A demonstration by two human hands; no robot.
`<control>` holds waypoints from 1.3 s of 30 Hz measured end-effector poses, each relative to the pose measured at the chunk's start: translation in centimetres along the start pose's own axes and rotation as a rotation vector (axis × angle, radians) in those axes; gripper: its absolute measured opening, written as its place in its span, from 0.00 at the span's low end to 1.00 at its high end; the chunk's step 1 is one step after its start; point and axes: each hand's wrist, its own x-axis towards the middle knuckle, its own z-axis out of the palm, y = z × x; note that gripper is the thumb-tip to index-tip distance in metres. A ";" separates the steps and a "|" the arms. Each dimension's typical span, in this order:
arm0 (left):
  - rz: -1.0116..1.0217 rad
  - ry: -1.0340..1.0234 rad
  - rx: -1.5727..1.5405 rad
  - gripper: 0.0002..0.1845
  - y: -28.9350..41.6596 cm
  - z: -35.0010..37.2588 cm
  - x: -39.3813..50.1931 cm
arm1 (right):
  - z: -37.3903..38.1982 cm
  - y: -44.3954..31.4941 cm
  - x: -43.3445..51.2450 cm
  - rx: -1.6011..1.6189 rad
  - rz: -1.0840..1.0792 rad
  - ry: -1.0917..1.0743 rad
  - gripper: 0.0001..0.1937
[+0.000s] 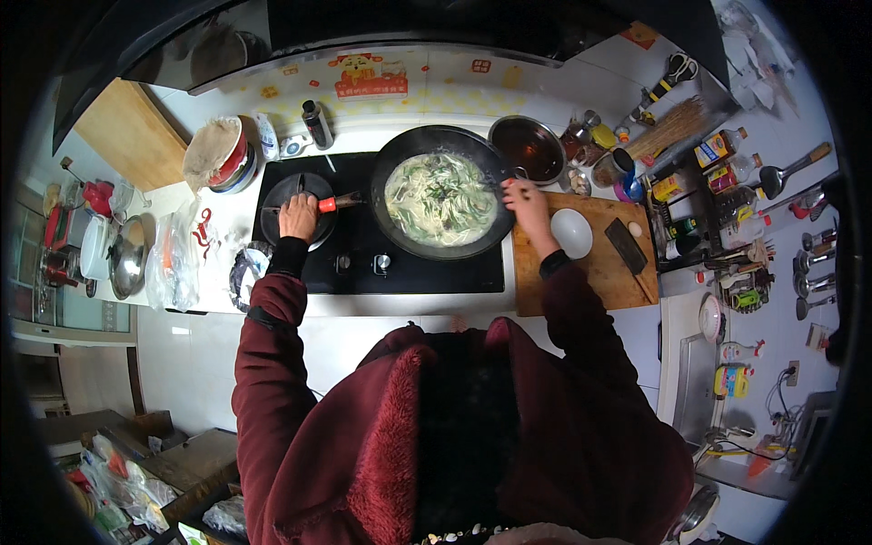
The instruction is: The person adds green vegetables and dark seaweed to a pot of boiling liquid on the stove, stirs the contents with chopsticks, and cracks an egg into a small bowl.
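A large black wok (501,225) is at the right side of the black glass gas hob (436,278). Pale broth with noodles and green shreds (441,199) fills its middle. My left hand (298,218) is closed around the end of the wok's long handle (328,204), which has a red part. This hand is above the left burner (278,193). At the opposite rim, my right hand (528,204) grips the small side handle, mostly covered by my fingers. Whether the wok rests on its burner or is raised cannot be seen.
Right of the hob, a wooden cutting board (538,272) bears a white bowl (571,233), a cleaver (625,245) and an egg (635,229). A pot of dark liquid (528,146) stands behind. Plastic bags (174,262) and red chillies (202,231) lie left. The range hood (436,30) overhangs.
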 end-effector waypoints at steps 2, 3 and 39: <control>-0.021 0.023 0.006 0.07 0.2 0.1 -0.3 | 1.4 0.1 -0.2 -0.121 -0.025 -0.148 0.15; -0.031 0.032 -0.005 0.07 0.4 0.0 -0.4 | 1.7 0.1 -0.1 -0.087 -0.065 -0.023 0.15; -0.276 0.129 -0.796 0.17 9.9 -12.4 -23.1 | 11.4 -5.5 -6.9 -0.185 -0.275 -0.381 0.10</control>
